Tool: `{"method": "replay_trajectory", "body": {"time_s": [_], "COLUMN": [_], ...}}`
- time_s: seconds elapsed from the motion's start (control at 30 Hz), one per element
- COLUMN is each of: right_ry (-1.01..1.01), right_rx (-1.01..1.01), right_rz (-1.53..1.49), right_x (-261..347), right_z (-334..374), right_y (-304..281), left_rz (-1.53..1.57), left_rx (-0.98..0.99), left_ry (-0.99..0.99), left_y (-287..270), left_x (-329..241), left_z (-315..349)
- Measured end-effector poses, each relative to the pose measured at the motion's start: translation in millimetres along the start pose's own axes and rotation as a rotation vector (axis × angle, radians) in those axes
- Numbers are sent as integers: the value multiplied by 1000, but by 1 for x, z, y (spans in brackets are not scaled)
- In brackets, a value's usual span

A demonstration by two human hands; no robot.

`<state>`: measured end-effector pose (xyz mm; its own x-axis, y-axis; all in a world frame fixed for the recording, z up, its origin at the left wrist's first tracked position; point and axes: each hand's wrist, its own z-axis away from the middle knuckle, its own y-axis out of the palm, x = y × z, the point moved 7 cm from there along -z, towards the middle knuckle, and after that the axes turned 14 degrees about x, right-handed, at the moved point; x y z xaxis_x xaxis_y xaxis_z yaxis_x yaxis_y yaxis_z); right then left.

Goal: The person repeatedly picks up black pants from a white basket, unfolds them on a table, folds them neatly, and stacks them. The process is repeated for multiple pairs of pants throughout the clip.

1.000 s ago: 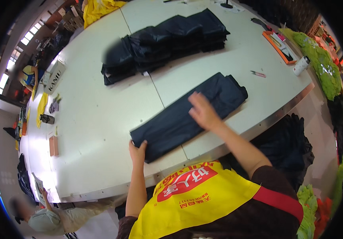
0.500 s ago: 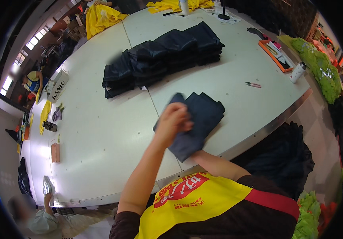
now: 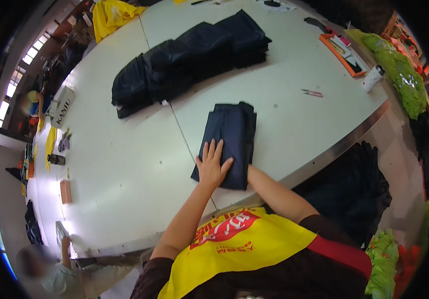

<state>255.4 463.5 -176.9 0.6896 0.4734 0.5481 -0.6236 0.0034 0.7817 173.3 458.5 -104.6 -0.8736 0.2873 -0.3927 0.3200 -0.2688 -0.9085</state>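
Observation:
A folded dark navy garment [image 3: 232,134] lies on the pale table close in front of me. My left hand [image 3: 213,164] rests flat on its near left part, with the fingers spread. My right forearm [image 3: 276,194] reaches in from the right to the garment's near right edge. The cloth hides my right hand, which seems to be underneath, so its fingers do not show. Farther back, a long row of folded dark garments [image 3: 189,57] is piled up.
To the right are small red-handled snips [image 3: 312,93], an orange tray [image 3: 343,57] with tools and a white bottle [image 3: 372,78]. Dark cloth [image 3: 351,192] hangs beyond the near right table edge. A white box [image 3: 64,107] stands at the left; another person [image 3: 57,279] is at lower left.
The loose end of the garment in my left hand is now folded down, making a narrower bundle. My left hand has opened from a closed grip and lies flat on top.

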Motion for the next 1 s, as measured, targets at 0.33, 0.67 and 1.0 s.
{"method": "replay_trajectory", "body": {"time_s": [0.33,0.67,1.0], "right_ry": [-164,763,-321], "right_rx": [-80,254,144], "right_rz": [1827,1339,477], "right_x": [217,147,360], "right_z": [-32,-65,-32], "right_y": [26,-32,43], "left_rz": [-238,-304,-34], "left_rx": [-28,-147,-287], "left_ry": [-43,62,-362], "left_y": [13,-9,17], "left_x": [-10,-3,85], "left_z": [-12,11,148]}}
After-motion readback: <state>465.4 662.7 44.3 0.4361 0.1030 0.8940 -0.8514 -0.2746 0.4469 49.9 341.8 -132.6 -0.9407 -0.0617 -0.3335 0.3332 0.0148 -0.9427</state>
